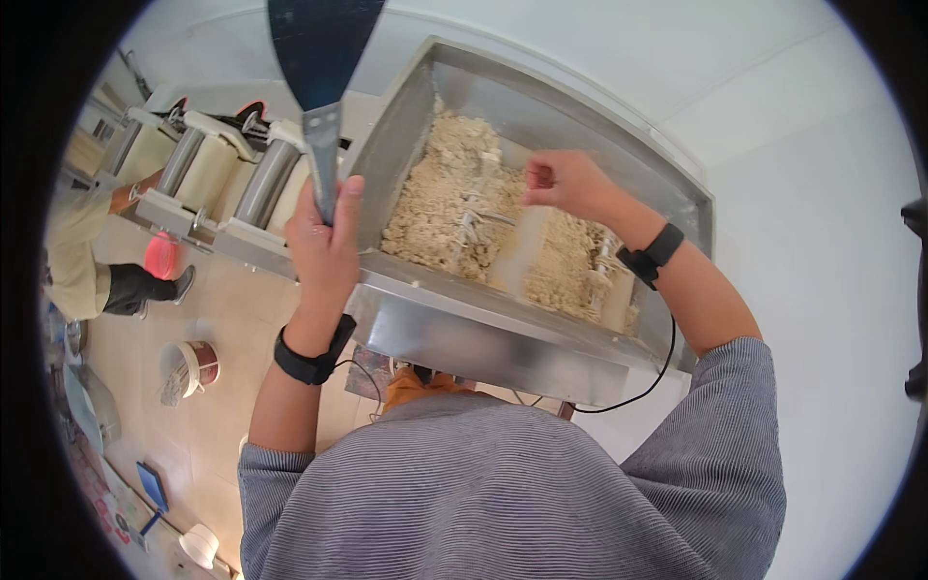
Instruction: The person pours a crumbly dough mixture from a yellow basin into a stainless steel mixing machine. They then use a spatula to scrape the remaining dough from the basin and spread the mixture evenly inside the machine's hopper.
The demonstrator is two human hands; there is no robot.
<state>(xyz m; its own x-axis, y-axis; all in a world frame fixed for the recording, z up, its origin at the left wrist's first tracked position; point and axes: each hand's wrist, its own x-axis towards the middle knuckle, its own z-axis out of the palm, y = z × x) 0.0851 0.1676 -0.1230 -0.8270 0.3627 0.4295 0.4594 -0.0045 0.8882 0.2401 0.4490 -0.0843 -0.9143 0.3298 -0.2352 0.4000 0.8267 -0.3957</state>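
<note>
My left hand point(326, 254) grips the grey handle of a wide scraper point(322, 65) with a dark flared blade, held upright beside the left end of a stainless steel mixer trough point(391, 119). Inside the trough lies crumbly, pale beige dough point(428, 196). Metal mixing paddles point(467, 217), coated with dough, stick out of it. My right hand point(569, 185) hangs over the middle of the trough with its fingers curled in. Whether it holds anything is hidden. Below it runs a blurred whitish band point(522, 250); I cannot tell if this is powder or a moving part.
Left of the trough stands a dough sheeting machine with grey rollers point(264, 181). Another person point(83, 254) is at its far side. On the tiled floor are a white bucket point(196, 366) and a blue dustpan point(152, 486). A black cable point(660, 377) hangs near my right arm.
</note>
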